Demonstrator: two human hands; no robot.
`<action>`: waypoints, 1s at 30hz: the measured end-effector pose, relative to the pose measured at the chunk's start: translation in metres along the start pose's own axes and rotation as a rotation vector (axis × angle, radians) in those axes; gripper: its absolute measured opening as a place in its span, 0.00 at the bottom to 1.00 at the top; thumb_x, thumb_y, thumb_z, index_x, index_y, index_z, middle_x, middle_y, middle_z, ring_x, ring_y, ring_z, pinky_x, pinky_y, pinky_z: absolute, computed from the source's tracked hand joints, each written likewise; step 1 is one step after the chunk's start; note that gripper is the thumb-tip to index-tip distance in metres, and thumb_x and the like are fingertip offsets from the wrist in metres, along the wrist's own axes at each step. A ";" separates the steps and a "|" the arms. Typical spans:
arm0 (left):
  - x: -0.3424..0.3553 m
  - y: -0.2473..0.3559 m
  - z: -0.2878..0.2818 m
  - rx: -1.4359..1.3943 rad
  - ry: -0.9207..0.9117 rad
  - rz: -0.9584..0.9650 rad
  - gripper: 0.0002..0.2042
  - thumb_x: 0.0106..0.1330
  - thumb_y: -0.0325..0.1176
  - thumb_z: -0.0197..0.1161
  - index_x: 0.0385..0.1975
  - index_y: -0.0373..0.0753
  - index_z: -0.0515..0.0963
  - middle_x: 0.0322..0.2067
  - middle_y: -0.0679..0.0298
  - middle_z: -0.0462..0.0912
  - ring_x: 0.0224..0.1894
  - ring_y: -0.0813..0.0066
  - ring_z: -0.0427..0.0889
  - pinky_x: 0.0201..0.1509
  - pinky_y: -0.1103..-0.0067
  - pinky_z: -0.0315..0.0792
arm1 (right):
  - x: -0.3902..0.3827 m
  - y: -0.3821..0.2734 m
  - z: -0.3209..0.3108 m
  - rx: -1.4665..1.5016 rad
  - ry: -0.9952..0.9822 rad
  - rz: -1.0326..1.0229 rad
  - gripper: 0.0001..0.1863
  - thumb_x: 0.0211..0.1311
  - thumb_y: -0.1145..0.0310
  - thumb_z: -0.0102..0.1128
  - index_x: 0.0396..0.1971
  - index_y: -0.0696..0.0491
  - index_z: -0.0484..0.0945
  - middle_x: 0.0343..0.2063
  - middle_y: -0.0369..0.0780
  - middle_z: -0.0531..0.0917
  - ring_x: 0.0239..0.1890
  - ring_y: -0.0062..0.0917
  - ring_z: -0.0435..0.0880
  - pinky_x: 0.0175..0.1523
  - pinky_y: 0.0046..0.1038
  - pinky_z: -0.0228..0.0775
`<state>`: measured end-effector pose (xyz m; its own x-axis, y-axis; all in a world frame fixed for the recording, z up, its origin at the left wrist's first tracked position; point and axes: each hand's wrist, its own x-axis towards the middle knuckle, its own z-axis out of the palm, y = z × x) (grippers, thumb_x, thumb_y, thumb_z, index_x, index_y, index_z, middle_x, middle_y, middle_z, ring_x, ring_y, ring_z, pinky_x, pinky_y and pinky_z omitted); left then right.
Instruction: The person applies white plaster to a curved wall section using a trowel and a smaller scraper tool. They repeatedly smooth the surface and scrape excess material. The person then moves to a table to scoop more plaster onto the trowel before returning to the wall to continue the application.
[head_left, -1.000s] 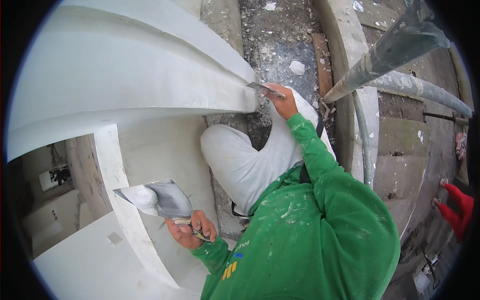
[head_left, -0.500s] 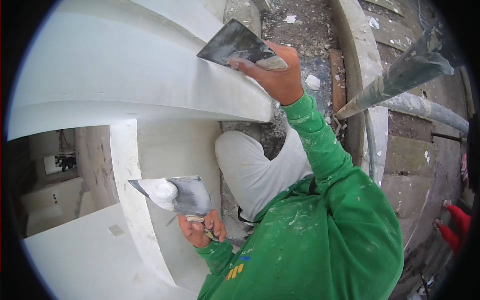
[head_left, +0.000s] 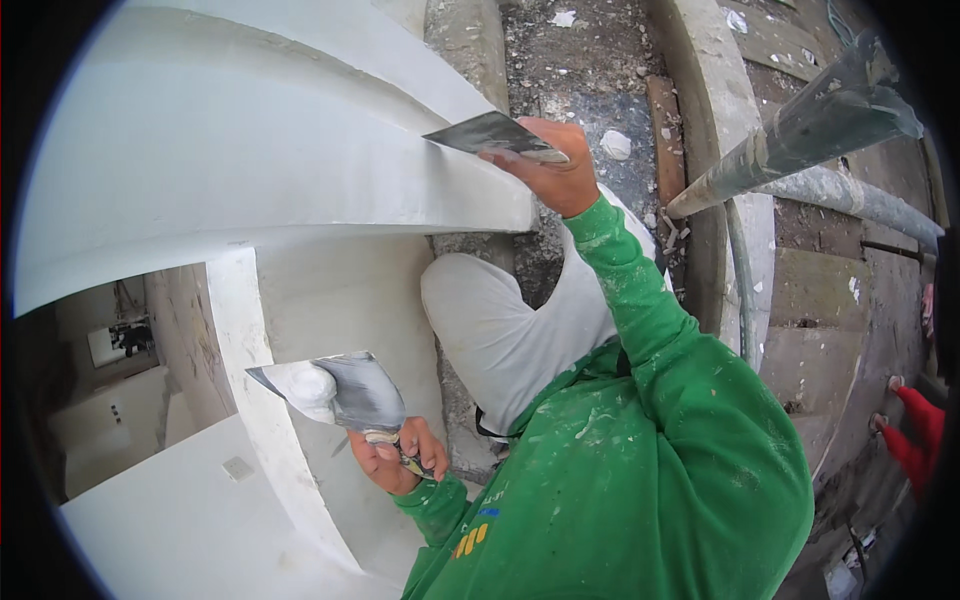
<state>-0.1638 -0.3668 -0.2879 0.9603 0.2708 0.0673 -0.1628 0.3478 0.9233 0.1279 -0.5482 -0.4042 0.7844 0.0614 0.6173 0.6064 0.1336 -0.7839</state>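
Gripped by its handle, a broad putty knife [head_left: 368, 393] is in my left hand [head_left: 385, 466], its blade raised beside the white wall. A lump of white putty [head_left: 311, 388] sits on that blade. Farther up, my right hand [head_left: 560, 180] is closed on a wide, flat metal scraper [head_left: 478, 132], thumb on one face. The scraper's near-left edge lies at the top edge of the white wall ledge [head_left: 440, 195], apparently touching it. Whether this scraper has a handle is hidden by my fingers. White smears mark both blades and my green sleeves.
Metal scaffold poles [head_left: 760, 150] slant across the upper right. A concrete kerb [head_left: 705, 90] runs beside a debris-strewn strip with white chunks [head_left: 616, 145]. An opening [head_left: 120, 370] is at left. Wooden boards [head_left: 815, 290] and a person's red-clothed part [head_left: 915, 430] are at right.
My right hand has brought the scraper down and slightly right onto the ledge's edge, its blade now more edge-on. My left hand has barely shifted, still holding the loaded putty knife.
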 end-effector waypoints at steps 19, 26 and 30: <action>-0.001 -0.003 -0.002 -0.006 -0.041 0.049 0.25 0.73 0.37 0.45 0.60 0.31 0.42 0.26 0.59 0.61 0.12 0.76 0.64 0.03 0.80 0.69 | -0.137 0.117 -0.052 -0.267 -0.220 0.400 0.09 0.49 0.71 0.71 0.31 0.57 0.84 0.24 0.42 0.84 0.25 0.27 0.81 0.32 0.27 0.70; -0.002 -0.005 -0.003 -0.010 -0.013 0.041 0.24 0.73 0.36 0.45 0.57 0.29 0.44 0.26 0.59 0.61 0.13 0.75 0.64 0.04 0.78 0.70 | -0.076 0.078 -0.033 -0.162 0.008 0.174 0.09 0.50 0.71 0.70 0.31 0.57 0.84 0.25 0.43 0.84 0.26 0.30 0.83 0.32 0.29 0.71; -0.002 -0.007 -0.003 -0.019 -0.027 0.053 0.24 0.73 0.36 0.45 0.57 0.29 0.44 0.26 0.59 0.62 0.13 0.75 0.65 0.03 0.79 0.70 | -0.096 0.090 -0.024 -0.173 -0.094 0.308 0.07 0.51 0.71 0.69 0.31 0.56 0.84 0.26 0.43 0.84 0.27 0.29 0.84 0.33 0.29 0.73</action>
<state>-0.1655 -0.3668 -0.2954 0.9558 0.2653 0.1266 -0.2179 0.3506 0.9108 0.1106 -0.5661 -0.5351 0.9230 0.1646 0.3477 0.3631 -0.0743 -0.9288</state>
